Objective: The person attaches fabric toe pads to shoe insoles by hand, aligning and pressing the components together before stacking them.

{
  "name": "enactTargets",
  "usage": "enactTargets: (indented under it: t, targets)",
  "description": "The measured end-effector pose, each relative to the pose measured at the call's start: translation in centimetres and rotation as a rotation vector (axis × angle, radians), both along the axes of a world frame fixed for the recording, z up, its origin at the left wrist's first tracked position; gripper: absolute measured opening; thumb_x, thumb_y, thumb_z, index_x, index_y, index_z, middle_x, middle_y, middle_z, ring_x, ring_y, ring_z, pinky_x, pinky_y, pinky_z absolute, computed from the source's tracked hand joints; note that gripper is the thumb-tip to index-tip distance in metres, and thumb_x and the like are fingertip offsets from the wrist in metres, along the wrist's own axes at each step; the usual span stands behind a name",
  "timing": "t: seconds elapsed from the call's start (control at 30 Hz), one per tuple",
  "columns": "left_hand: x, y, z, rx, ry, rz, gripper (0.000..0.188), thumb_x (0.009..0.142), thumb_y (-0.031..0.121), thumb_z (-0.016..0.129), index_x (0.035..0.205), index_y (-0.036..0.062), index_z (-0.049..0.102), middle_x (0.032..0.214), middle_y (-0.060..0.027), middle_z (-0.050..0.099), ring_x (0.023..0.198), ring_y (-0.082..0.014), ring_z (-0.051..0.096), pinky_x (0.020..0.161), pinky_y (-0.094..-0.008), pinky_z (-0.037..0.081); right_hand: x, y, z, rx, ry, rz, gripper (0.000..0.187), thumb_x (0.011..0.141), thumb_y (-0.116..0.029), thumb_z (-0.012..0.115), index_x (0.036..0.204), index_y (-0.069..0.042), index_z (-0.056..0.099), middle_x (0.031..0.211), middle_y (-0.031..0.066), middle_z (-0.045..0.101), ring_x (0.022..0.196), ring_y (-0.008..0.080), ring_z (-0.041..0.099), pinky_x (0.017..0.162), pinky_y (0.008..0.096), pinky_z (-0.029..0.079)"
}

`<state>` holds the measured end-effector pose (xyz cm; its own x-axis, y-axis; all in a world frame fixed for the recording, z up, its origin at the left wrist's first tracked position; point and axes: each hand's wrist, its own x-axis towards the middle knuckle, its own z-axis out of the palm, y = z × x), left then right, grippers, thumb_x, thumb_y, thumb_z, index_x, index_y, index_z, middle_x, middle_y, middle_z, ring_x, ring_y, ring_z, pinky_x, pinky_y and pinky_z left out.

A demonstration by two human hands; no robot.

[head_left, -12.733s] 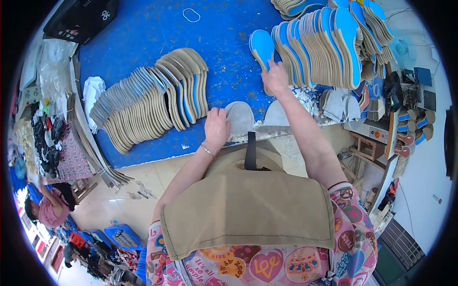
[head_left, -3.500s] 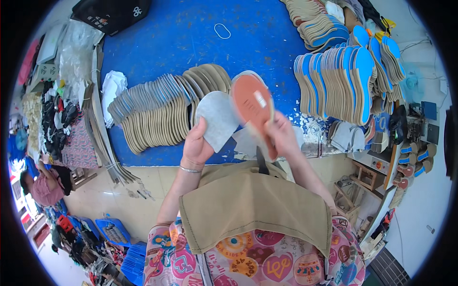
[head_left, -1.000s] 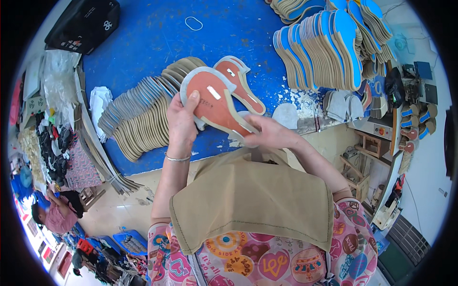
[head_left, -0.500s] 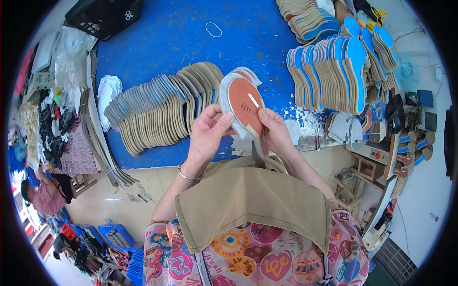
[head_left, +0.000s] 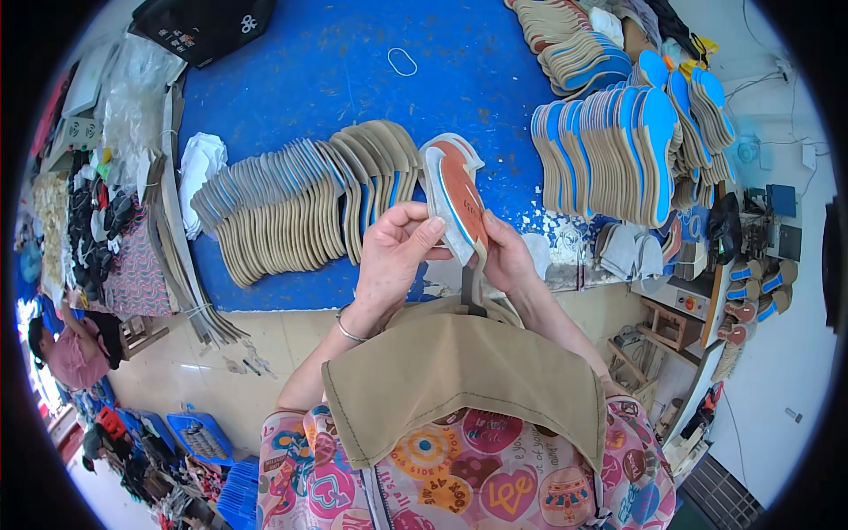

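Both hands hold up one shoe insole point(head_left: 461, 196) in front of my chest, at the table's near edge. Its reddish-brown face is framed by a pale grey lining, with a thin blue line along one side and a beige strip at the lower end. My left hand point(head_left: 395, 253) pinches the pale left edge between thumb and fingers. On the other side, my right hand point(head_left: 510, 256) is closed on the lower right edge, its fingers partly hidden behind the piece. To the left, a long leaning row of beige and grey insoles point(head_left: 283, 238) lies close by.
Upright stacks of beige and blue insoles point(head_left: 605, 155) stand on the right of the blue table point(head_left: 468, 79). A white elastic loop point(head_left: 402, 62) and a black bag point(head_left: 205, 31) lie farther back. Crumpled white paper point(head_left: 201, 177) is at left. Another person point(head_left: 78, 353) sits far left.
The insole has turned more edge-on, so its red-brown face looks narrower. My right thumb has moved down along its edge; my left hand still grips the pale side.
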<state>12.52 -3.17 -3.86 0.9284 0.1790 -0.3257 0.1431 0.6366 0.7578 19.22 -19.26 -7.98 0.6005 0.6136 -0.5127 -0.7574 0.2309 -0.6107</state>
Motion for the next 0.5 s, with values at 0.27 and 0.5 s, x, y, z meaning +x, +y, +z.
enactTargets:
  t: [0.27, 0.5]
  targets:
    - [-0.2, 0.0, 0.3, -0.024, 0.025, -0.006, 0.014, 0.085, 0.012, 0.056, 0.092, -0.0003, 0.056, 0.084, -0.0082, 0.063, 0.076, -0.0147, 0.063, 0.065, -0.0259, 0.054, 0.1, -0.6, -0.9, 0.087, 0.045, 0.033, 0.041, 0.086, -0.037, 0.050, 0.111, -0.005, 0.052, 0.099, 0.0066, 0.060, 0.085, 0.0150, 0.058, 0.070, 0.0307, 0.047]
    - [-0.4, -0.2, 0.5, 0.037, 0.015, -0.017, 0.014, 0.086, 0.012, 0.054, 0.091, -0.0010, 0.057, 0.085, -0.0080, 0.061, 0.076, -0.0155, 0.062, 0.067, -0.0303, 0.054, -0.1, -0.3, -1.2, 0.148, 0.064, -0.008, 0.044, 0.086, -0.036, 0.049, 0.116, -0.003, 0.049, 0.107, 0.0084, 0.059, 0.095, 0.0177, 0.057, 0.083, 0.0330, 0.044]
